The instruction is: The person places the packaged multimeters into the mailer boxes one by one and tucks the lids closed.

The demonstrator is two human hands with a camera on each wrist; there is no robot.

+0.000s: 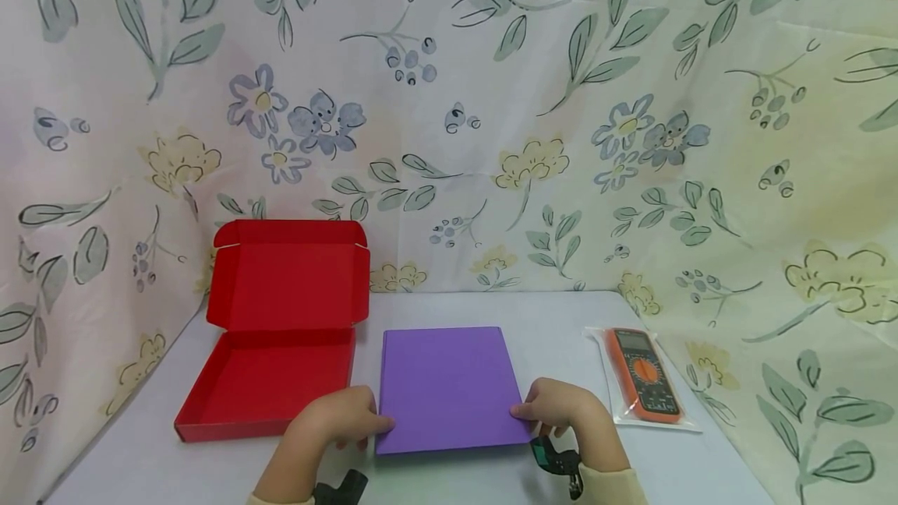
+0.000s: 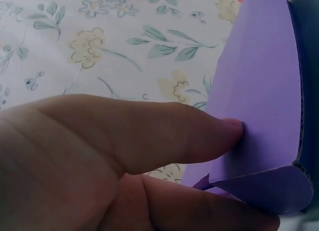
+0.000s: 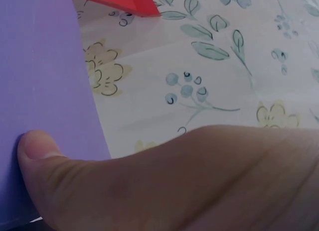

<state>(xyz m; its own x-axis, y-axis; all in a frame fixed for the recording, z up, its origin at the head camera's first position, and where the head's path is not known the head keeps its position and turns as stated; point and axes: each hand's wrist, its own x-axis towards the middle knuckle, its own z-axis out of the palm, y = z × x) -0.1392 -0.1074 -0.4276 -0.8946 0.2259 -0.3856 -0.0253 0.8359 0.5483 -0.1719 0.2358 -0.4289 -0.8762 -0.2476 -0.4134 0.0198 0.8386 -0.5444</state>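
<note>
Between both hands is a purple cardboard box (image 1: 449, 388), its flat face toward the head camera. My left hand (image 1: 347, 415) pinches its near left corner; in the left wrist view the thumb (image 2: 214, 134) lies on the purple face, with a finger below, beside a folded corner flap (image 2: 264, 183). At the near right corner, my right hand (image 1: 561, 407) holds the box with its thumb (image 3: 40, 146) on the face. Most of the right fingers are hidden in the right wrist view. The underside of the box is out of sight in the head view.
A red cardboard box (image 1: 288, 380) stands at left with its lid raised. On the right lies an orange multimeter (image 1: 645, 372) in a clear plastic bag (image 1: 691, 425). Floral cloth (image 1: 449, 107) hangs behind and beside the white table (image 1: 547, 310).
</note>
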